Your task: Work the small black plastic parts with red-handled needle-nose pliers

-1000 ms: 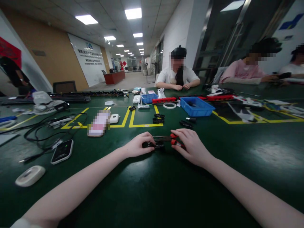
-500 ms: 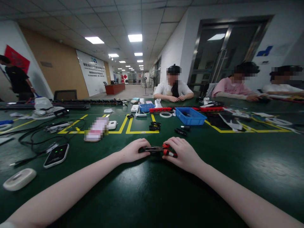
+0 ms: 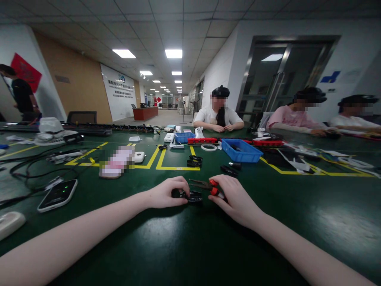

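Observation:
My left hand point(image 3: 169, 192) is closed round one end of a small black part point(image 3: 195, 196) just above the green table point(image 3: 178, 246). The part's exact kind is hard to make out. In my right hand point(image 3: 230, 194) are needle-nose pliers point(image 3: 205, 184) with red and black handles. Their slim jaws are parted, pointing left, behind and slightly above the black part. A gap shows between jaws and part. Beyond my hands lie more small black parts point(image 3: 195, 161) and another dark piece point(image 3: 228, 170) with a black cylinder point(image 3: 235, 165).
A blue bin point(image 3: 241, 155) stands past my right hand. To the left are a phone point(image 3: 117, 162), a white-rimmed device point(image 3: 58, 195) and tangled black cables point(image 3: 24, 167). Yellow tape point(image 3: 178, 168) marks the table. A person point(image 3: 219, 113) sits opposite; others sit at right.
The pliers' jaws lay over the black part; now they have come off it, parted and apart from it. My left hand still grips the part. The view has tilted up slightly.

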`<state>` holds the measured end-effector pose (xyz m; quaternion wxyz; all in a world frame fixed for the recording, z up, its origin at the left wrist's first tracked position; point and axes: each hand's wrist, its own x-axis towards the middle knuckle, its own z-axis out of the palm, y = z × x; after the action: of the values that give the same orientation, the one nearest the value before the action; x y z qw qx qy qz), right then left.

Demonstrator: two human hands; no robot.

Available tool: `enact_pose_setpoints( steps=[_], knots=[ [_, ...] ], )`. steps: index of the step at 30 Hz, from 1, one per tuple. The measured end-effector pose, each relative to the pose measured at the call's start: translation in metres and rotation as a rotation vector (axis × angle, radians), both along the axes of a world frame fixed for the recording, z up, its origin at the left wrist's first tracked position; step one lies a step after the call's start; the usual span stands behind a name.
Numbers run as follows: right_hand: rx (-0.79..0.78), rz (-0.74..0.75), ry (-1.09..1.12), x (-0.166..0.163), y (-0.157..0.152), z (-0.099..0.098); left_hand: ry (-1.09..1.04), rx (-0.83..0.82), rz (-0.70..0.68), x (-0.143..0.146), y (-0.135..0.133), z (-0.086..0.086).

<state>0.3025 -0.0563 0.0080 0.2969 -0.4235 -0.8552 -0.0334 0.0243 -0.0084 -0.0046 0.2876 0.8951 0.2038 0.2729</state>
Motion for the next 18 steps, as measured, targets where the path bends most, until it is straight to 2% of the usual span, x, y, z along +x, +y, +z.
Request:
enact_pose_setpoints(
  steps=[7, 10, 14, 18],
  knots=[
    [0.049, -0.128, 0.128, 0.014, 0.012, 0.000, 0.003, -0.181, -0.018, -0.003, 0.002, 0.003],
    [0.030, -0.144, 0.138, 0.021, 0.015, 0.001, 0.064, -0.173, -0.059, -0.005, 0.002, 0.003],
    [0.001, -0.091, 0.151, 0.025, 0.012, 0.001, 0.067, -0.154, -0.100, -0.005, 0.001, 0.005],
    [0.029, 0.038, 0.088, 0.026, 0.010, -0.001, 0.082, -0.160, -0.102, -0.005, -0.001, 0.007]
  ],
)
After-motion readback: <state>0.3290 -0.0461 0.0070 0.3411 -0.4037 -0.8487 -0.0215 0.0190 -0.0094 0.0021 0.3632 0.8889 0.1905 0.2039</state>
